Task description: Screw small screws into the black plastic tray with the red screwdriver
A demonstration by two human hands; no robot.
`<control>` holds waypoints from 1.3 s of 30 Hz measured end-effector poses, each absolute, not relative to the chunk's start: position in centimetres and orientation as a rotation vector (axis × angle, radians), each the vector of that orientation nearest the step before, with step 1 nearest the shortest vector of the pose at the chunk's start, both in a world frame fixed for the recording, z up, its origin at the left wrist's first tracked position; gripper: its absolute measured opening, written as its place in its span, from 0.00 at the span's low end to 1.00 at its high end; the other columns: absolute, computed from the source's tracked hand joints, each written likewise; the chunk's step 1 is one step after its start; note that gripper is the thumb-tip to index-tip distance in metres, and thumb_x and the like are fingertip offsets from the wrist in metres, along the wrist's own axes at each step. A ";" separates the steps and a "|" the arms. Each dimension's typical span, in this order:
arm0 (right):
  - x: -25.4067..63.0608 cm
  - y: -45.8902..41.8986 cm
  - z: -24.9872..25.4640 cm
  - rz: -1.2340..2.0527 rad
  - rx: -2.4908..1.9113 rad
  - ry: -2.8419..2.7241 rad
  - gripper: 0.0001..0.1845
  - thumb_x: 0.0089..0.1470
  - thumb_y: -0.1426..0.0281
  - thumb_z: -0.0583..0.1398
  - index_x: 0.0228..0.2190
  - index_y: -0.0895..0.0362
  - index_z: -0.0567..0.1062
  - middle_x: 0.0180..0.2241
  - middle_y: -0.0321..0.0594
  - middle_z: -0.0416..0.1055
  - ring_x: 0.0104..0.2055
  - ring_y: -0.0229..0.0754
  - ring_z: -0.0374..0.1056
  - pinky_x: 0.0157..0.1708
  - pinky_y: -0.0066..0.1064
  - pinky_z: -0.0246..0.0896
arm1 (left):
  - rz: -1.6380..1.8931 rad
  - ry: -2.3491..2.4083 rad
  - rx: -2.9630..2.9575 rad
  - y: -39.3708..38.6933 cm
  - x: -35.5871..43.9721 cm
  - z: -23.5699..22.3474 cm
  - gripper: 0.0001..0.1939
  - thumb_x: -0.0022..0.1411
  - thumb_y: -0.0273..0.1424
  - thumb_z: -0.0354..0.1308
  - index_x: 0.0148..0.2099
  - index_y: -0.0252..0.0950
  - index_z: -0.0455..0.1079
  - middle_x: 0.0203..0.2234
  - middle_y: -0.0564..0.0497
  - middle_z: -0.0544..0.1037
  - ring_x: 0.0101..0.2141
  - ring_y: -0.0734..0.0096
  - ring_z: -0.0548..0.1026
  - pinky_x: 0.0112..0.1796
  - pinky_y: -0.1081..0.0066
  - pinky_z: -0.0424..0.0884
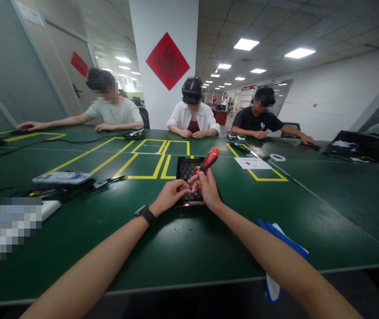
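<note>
Over the case point(185, 167), the right hand point(209, 189) clasps a screwdriver point(210, 159). The left hand point(170, 195) reaches there too, grip unclear.

Office; ceiling lights point(246, 44); long table point(169, 261)

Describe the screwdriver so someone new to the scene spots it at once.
On the green table, find the black tray at picture centre. Over it, the wearer's right hand holds the tilted screwdriver. Its upward-pointing red-and-black handle stands out against the tray.

Dimmish overall | light from ceiling panels point(246, 44) | soft sheen on green tabletop point(176, 261) | edges stretched wide-angle
</note>
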State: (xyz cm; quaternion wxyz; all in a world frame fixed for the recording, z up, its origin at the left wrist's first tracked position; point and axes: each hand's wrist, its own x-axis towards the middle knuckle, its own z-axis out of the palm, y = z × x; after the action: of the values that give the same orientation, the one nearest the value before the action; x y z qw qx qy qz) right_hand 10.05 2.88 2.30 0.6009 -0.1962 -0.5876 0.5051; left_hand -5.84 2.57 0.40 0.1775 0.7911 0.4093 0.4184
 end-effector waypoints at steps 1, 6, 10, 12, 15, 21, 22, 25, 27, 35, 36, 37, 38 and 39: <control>10.1 2.8 2.3 1.181 -0.453 -1.368 0.16 0.58 0.60 0.51 0.44 0.54 0.61 0.27 0.32 0.70 0.18 0.30 0.64 0.20 0.23 0.59 | 1.195 1.169 2.271 2.5 -5.9 0.4 0.10 0.59 0.36 0.55 0.36 0.35 0.72 0.29 0.51 0.76 0.29 0.74 0.70 0.33 0.73 0.65; 10.1 2.8 2.3 1.193 -0.461 -1.345 0.18 0.57 0.58 0.51 0.46 0.56 0.61 0.25 0.33 0.71 0.17 0.30 0.64 0.19 0.23 0.58 | 1.238 1.226 2.393 1.5 -6.0 0.7 0.11 0.62 0.34 0.51 0.40 0.37 0.72 0.33 0.49 0.76 0.35 0.70 0.72 0.38 0.71 0.65; 10.2 2.8 2.2 1.162 -0.457 -1.354 0.18 0.57 0.58 0.51 0.45 0.55 0.61 0.24 0.32 0.70 0.15 0.30 0.63 0.17 0.23 0.57 | 1.284 1.244 2.302 1.3 -5.8 0.5 0.11 0.55 0.38 0.59 0.35 0.35 0.70 0.28 0.51 0.74 0.30 0.72 0.70 0.33 0.72 0.65; 10.2 2.8 2.1 1.146 -0.454 -1.375 0.18 0.57 0.58 0.52 0.44 0.55 0.62 0.23 0.31 0.70 0.15 0.30 0.62 0.16 0.22 0.56 | 1.242 1.234 2.213 1.4 -5.8 0.3 0.14 0.53 0.41 0.60 0.32 0.34 0.70 0.24 0.53 0.73 0.26 0.74 0.68 0.29 0.74 0.64; 10.2 2.7 1.9 1.132 -0.455 -1.413 0.18 0.56 0.58 0.52 0.44 0.55 0.62 0.23 0.31 0.70 0.14 0.29 0.61 0.15 0.22 0.55 | 1.160 1.216 2.127 1.6 -5.8 0.0 0.16 0.52 0.43 0.59 0.31 0.33 0.69 0.21 0.54 0.72 0.23 0.77 0.66 0.26 0.76 0.62; 10.4 3.0 1.6 1.171 -0.437 -1.379 0.18 0.58 0.58 0.49 0.45 0.55 0.62 0.25 0.33 0.70 0.15 0.29 0.61 0.16 0.23 0.57 | 1.118 1.145 2.197 1.2 -5.8 0.2 0.12 0.59 0.38 0.54 0.35 0.34 0.70 0.26 0.52 0.74 0.27 0.75 0.70 0.31 0.74 0.64; 10.3 3.0 1.6 1.162 -0.439 -1.367 0.17 0.58 0.59 0.49 0.45 0.55 0.62 0.26 0.33 0.70 0.16 0.29 0.61 0.17 0.23 0.57 | 1.124 1.135 2.213 1.2 -5.8 0.3 0.12 0.60 0.37 0.53 0.36 0.34 0.70 0.27 0.51 0.75 0.28 0.74 0.70 0.32 0.73 0.65; 10.2 2.8 1.7 1.089 -0.455 -1.356 0.16 0.58 0.60 0.51 0.45 0.55 0.63 0.26 0.32 0.70 0.16 0.29 0.61 0.18 0.22 0.57 | 1.178 1.151 2.242 1.0 -5.6 0.1 0.11 0.60 0.37 0.53 0.37 0.34 0.71 0.29 0.50 0.76 0.30 0.73 0.71 0.34 0.72 0.65; 10.0 2.5 1.8 1.056 -0.455 -1.377 0.16 0.57 0.60 0.51 0.45 0.55 0.62 0.27 0.33 0.70 0.17 0.29 0.61 0.18 0.23 0.57 | 1.218 1.197 2.227 0.9 -5.5 0.0 0.12 0.57 0.39 0.56 0.36 0.34 0.71 0.29 0.50 0.76 0.30 0.72 0.71 0.33 0.73 0.65; 10.5 3.1 1.9 1.217 -0.409 -1.411 0.16 0.58 0.59 0.50 0.45 0.54 0.60 0.27 0.33 0.70 0.18 0.30 0.64 0.20 0.24 0.60 | 1.123 1.119 2.234 0.8 -5.6 0.4 0.13 0.62 0.35 0.50 0.39 0.35 0.72 0.31 0.50 0.77 0.31 0.72 0.73 0.35 0.72 0.66; 10.6 3.3 1.8 1.230 -0.412 -1.405 0.17 0.58 0.59 0.49 0.45 0.54 0.60 0.27 0.33 0.70 0.18 0.30 0.64 0.20 0.24 0.60 | 1.121 1.103 2.228 0.8 -5.6 0.5 0.13 0.62 0.35 0.49 0.39 0.35 0.72 0.31 0.50 0.77 0.31 0.72 0.73 0.35 0.72 0.66; 10.6 3.4 1.8 1.228 -0.420 -1.400 0.17 0.58 0.58 0.50 0.45 0.54 0.60 0.27 0.32 0.70 0.18 0.30 0.64 0.20 0.24 0.59 | 1.127 1.098 2.220 0.8 -5.5 0.5 0.13 0.62 0.36 0.49 0.39 0.35 0.71 0.31 0.51 0.77 0.32 0.72 0.73 0.35 0.72 0.66; 10.6 3.4 1.8 1.215 -0.432 -1.395 0.17 0.58 0.58 0.50 0.45 0.54 0.60 0.27 0.32 0.70 0.18 0.30 0.64 0.20 0.24 0.59 | 1.139 1.108 2.212 0.7 -5.4 0.5 0.12 0.61 0.37 0.51 0.39 0.35 0.71 0.31 0.51 0.77 0.31 0.72 0.72 0.35 0.72 0.66; 10.5 3.3 1.8 1.194 -0.443 -1.393 0.17 0.57 0.58 0.50 0.45 0.54 0.60 0.26 0.32 0.70 0.17 0.30 0.63 0.19 0.23 0.59 | 1.161 1.133 2.205 0.7 -5.4 0.5 0.12 0.60 0.38 0.52 0.38 0.35 0.70 0.30 0.51 0.76 0.31 0.72 0.72 0.34 0.72 0.66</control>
State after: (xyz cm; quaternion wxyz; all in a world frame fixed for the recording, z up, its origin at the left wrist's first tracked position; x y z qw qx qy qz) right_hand 10.52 3.33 1.76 0.5870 -0.1902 -0.5975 0.5121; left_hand -5.36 0.68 0.48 0.2008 0.7891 0.4055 0.4153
